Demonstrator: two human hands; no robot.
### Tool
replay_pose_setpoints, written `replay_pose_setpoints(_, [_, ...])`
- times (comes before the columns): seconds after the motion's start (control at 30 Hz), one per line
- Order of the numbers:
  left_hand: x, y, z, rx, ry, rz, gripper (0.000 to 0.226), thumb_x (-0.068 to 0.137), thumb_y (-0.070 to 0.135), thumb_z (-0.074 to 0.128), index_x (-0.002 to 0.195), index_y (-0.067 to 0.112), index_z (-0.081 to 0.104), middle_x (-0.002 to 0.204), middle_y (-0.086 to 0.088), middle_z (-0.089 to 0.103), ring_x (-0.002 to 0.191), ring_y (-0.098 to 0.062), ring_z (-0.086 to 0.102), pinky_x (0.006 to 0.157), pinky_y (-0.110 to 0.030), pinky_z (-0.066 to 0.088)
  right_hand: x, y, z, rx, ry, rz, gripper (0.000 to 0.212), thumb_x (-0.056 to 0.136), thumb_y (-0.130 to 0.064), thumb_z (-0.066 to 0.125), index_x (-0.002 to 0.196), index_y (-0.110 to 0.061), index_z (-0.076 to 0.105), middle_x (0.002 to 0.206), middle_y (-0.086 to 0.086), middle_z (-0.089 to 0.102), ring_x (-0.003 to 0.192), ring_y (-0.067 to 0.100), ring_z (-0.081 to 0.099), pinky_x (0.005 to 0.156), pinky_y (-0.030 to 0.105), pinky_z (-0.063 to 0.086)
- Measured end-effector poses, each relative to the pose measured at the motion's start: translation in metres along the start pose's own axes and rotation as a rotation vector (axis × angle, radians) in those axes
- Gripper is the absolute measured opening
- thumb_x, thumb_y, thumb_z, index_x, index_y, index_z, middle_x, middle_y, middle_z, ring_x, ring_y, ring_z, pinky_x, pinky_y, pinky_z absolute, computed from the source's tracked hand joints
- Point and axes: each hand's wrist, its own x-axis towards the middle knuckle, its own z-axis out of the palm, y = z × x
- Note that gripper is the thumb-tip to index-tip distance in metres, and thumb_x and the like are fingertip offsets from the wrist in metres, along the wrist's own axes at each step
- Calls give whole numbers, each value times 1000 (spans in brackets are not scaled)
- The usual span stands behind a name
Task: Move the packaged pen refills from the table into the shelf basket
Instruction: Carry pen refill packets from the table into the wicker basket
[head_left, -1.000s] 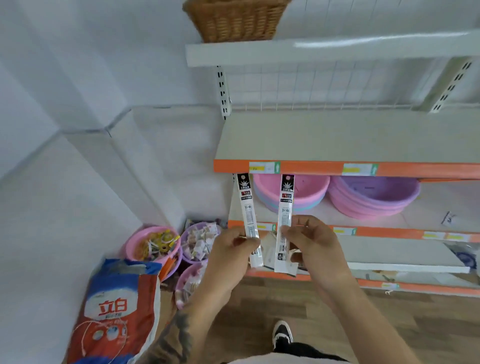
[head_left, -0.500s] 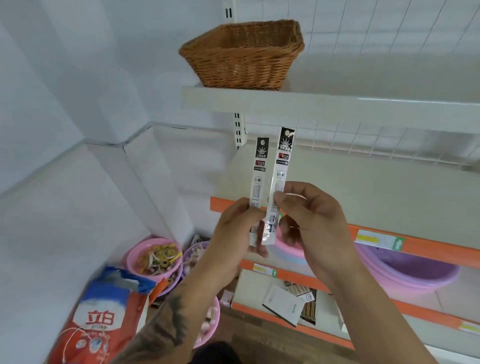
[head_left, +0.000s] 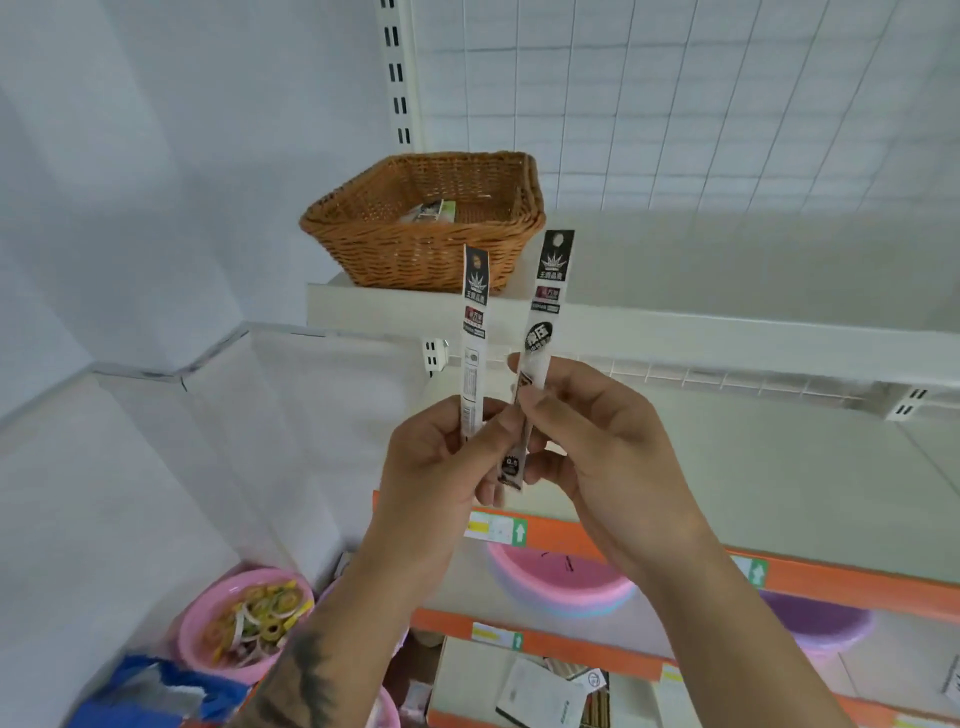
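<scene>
White wire-grid back panel (head_left: 675, 104) fills the top of the view, thin square mesh, with a slotted metal upright (head_left: 397, 78) at twelve o'clock. Below it the flat white top shelf (head_left: 675, 332) runs out toward three o'clock, smooth and matte. On its left end sits the wicker basket (head_left: 421, 228), woven tan cane, square with flared walls, and a small printed packet (head_left: 431, 212) lies on its floor. Lower down, orange-edged shelves (head_left: 831, 582) cross from centre to four o'clock, carrying a round pink plastic basin (head_left: 561, 582) and a purple basin (head_left: 821, 623). At seven o'clock, a pink bowl (head_left: 244, 618) heaped with small ring-shaped bits, beside a crinkled blue bag (head_left: 150, 691).

Now the hands, dead centre. The left hand (head_left: 436, 467) has thumb and curled fingers pinching the lower end of the left refill pack (head_left: 474, 332), a long narrow glossy sleeve, white with a black printed header, standing upright. The right hand (head_left: 608, 447) pinches the right refill pack (head_left: 545, 322), same slim strip shape, tilted slightly toward one o'clock. The two packs stand side by side, close but apart at the tops, both raised in front of the basket's front wall and the shelf lip, not yet inside the basket.
</scene>
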Motion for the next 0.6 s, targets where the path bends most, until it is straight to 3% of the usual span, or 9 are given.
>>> replay_pose_setpoints(0.1, [19, 24, -4, 3, 20, 57, 13, 83, 23, 82, 83, 12, 76, 53, -6, 53, 47, -21, 42, 51, -32, 44, 17, -13, 6, -168, 38, -68, 19, 100, -2, 60, 100, -10, 77, 82, 5, 67, 64, 17, 53, 59, 33, 49])
replay_pose_setpoints(0.23, [43, 59, -12, 45, -33, 110, 8, 85, 29, 78, 84, 21, 77, 60, -7, 56, 51, -20, 47, 54, -35, 49, 45, -41, 24, -376, 64, -219, 23, 101, -3, 59, 98, -17, 77, 73, 9, 66, 57, 16, 53, 53, 33, 50])
replay_pose_setpoints(0.33, [58, 84, -24, 50, -42, 122, 12, 86, 38, 69, 84, 27, 72, 64, -6, 54, 55, -20, 51, 57, -37, 50, 73, -73, 41, -527, 112, -350, 21, 101, -8, 62, 98, -24, 75, 69, 9, 65, 59, 32, 56, 56, 46, 54])
replay_pose_setpoints(0.4, [65, 98, -34, 47, -24, 122, 22, 87, 41, 66, 96, 21, 72, 66, -6, 55, 57, -20, 51, 58, -38, 50, 99, -94, 50, -570, 175, -363, 16, 99, -13, 65, 110, -23, 70, 74, 16, 69, 61, 33, 62, 59, 49, 57])
replay_pose_setpoints(0.5, [72, 110, -48, 64, -9, 128, 28, 91, 39, 72, 106, 16, 73, 69, -6, 58, 59, -21, 54, 56, -38, 50, 145, -119, 60, -741, 242, -311, 37, 96, -13, 64, 128, -28, 52, 79, 11, 69, 54, 11, 60, 50, 28, 50])
replay_pose_setpoints(0.6, [77, 114, -58, 81, -5, 84, 26, 96, 32, 63, 114, 17, 73, 76, -6, 64, 63, -21, 58, 57, -37, 52, 182, -125, 76, -948, 208, -197, 39, 94, -2, 59, 125, -23, 49, 93, 9, 66, 54, 13, 60, 38, 18, 43])
